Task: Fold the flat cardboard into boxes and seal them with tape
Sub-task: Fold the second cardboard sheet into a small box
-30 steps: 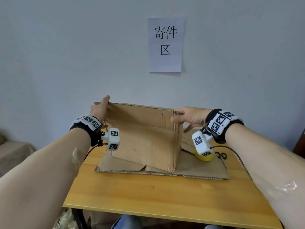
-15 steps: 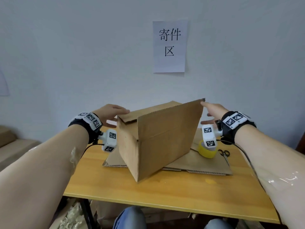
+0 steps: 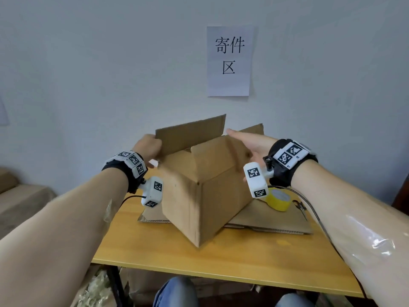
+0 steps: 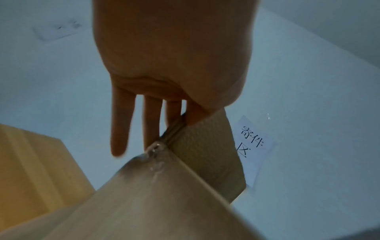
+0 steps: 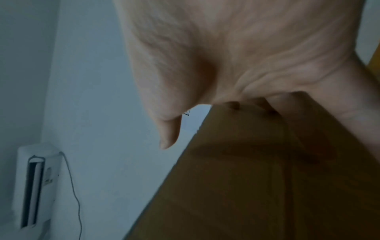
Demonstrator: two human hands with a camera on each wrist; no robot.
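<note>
On one table (image 3: 254, 269): one box (image 3: 223, 196), one tape roll (image 3: 280, 200).

A white paper sheet (image 3: 229, 60) stuck on the wall (image 3: 88, 74) carries three black printed Chinese characters: 寄件 on the upper line and 区 below it. In the left wrist view the same characters read tilted on that sheet. The left wristband (image 3: 132, 160) and right wristband (image 3: 290, 154) bear black-and-white square code patterns, with no legible words.
</note>
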